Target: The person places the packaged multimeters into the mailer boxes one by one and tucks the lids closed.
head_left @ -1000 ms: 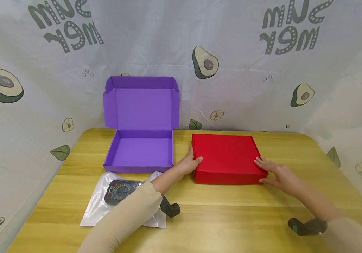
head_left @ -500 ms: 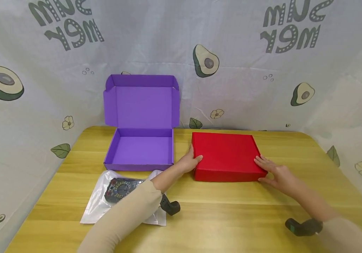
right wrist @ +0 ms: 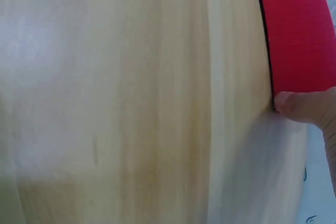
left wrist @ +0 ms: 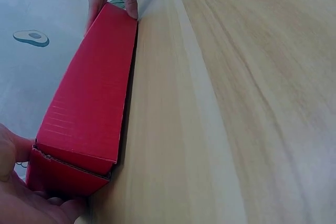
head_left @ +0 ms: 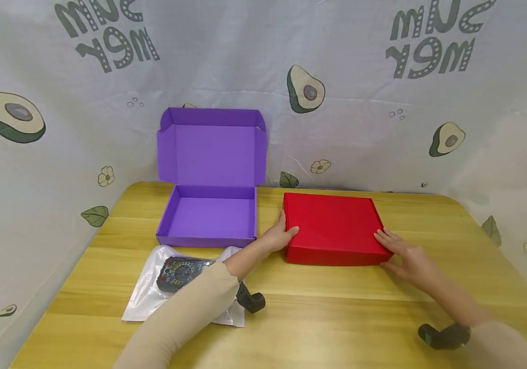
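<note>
In the head view a closed red cardboard box lies flat on the right half of the table. My left hand grips its left end, thumb on the lid's edge and fingers along the side. At the opposite end my right hand holds the front right corner, with fingers over the top edge. The right wrist view shows that hand's thumb against the box's lower front corner. A narrow seam runs across the left end of the box in the left wrist view, beside my left hand.
An opened purple box stands at the back left, its lid raised. In front of it, a white plastic bag with a dark patterned item is partly covered by my left sleeve. A printed curtain hangs behind the wooden table.
The head view has shifted slightly, so everything appears a little further right. Both hands keep their places on the red box, which shows no clear movement on the table.
</note>
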`<state>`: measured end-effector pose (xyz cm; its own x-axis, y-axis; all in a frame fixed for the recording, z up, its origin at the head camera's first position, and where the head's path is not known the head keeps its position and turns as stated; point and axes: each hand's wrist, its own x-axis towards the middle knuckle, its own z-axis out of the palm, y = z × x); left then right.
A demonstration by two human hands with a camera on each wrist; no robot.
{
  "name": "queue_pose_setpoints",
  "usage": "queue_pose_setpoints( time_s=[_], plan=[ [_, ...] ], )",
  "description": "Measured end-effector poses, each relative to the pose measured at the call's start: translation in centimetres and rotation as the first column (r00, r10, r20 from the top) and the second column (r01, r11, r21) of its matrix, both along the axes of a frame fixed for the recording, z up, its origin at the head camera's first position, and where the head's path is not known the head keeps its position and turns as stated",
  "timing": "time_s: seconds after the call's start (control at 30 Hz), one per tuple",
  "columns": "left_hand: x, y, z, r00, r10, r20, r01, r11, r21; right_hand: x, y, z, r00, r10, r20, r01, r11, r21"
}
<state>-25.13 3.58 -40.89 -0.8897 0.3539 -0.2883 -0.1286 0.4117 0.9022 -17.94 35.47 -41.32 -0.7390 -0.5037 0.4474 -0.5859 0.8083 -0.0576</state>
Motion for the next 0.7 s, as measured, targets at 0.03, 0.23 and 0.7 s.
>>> queue_pose_setpoints(
  time_s=[0.03, 0.23, 0.7],
  plan=[
    [0.0, 0.0, 0.0, 1.0, -0.001, 0.002, 0.001, 1.0, 0.001, 0.0, 0.1, -0.1, 1.0, 0.002, -0.008, -0.002, 1.0, -0.001],
    [-0.1, 0.0, 0.0, 1.0, -0.005, 0.007, 0.005, 1.0, -0.006, -0.1, 0.3, -0.1, 0.999, 0.041, -0.009, -0.041, 0.999, -0.004],
    [0.2, 0.1, -0.2, 1.0, 0.018, -0.004, -0.018, 0.999, 0.046, 1.2, -1.0, 0.3, 0.952, -0.136, 0.275, 0.217, 0.932, -0.289]
  ],
)
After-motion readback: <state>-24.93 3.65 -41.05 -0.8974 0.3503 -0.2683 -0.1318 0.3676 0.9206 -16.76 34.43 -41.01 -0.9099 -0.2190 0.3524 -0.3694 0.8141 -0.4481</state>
